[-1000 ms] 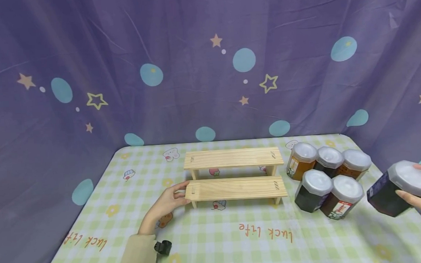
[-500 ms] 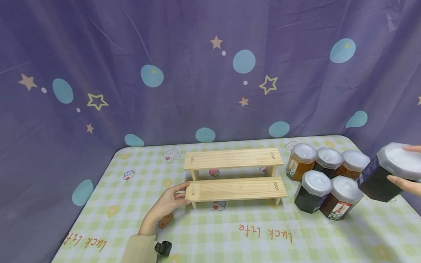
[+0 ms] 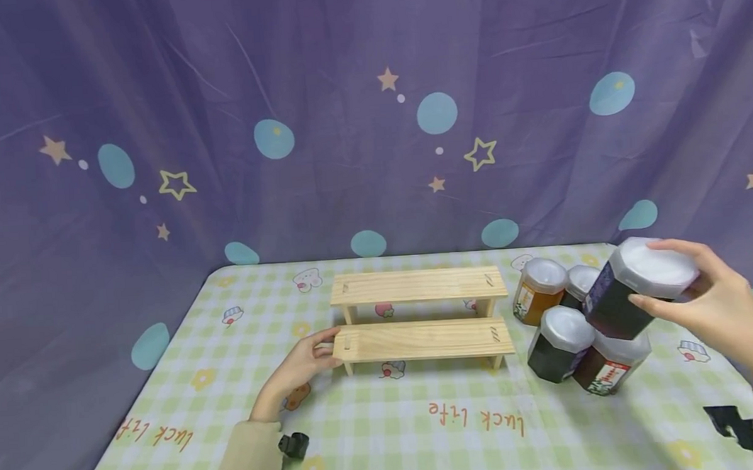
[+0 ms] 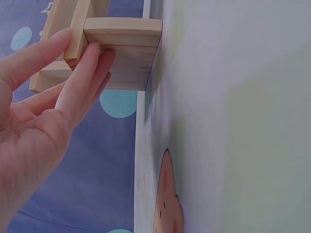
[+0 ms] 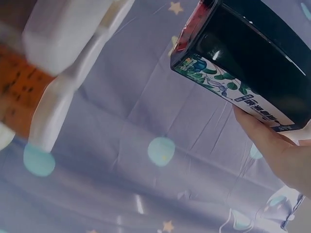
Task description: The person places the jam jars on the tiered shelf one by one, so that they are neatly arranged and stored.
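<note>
Right hand point(image 3: 719, 302): clamped on a dark octagonal jar point(image 3: 613, 304), thumb on near side of its frosted lid, fingers round the far side. Jar tilted, held above the desk, overlapping the jar group in the head view. Right wrist view: green leaves and dark lettering on its label; an orange jar point(image 5: 17, 92) with dark specks, blurred, well apart from it.

Left hand point(image 3: 303, 361): thumb and fingers hold the left end of the lower step of a two-tier pale wooden rack point(image 3: 420, 339). Upper step behind, raised on short legs.

Jars on the desk, right of rack: amber jar point(image 3: 536, 301) at back left; dark-bodied jar point(image 3: 580, 281) beside it, partly hidden; front dark jar point(image 3: 551, 357) nearest the rack; red-and-white-labelled jar point(image 3: 609, 373) beside that, its lid partly covered by the held one.

Cloth point(image 3: 361, 434): green-and-white check, "luck life" upside down. Purple curtain point(image 3: 316, 53) behind: stars, blue spots. Sleeves point(image 3: 250, 458) pale; black device point(image 3: 294, 445) by left wrist.
</note>
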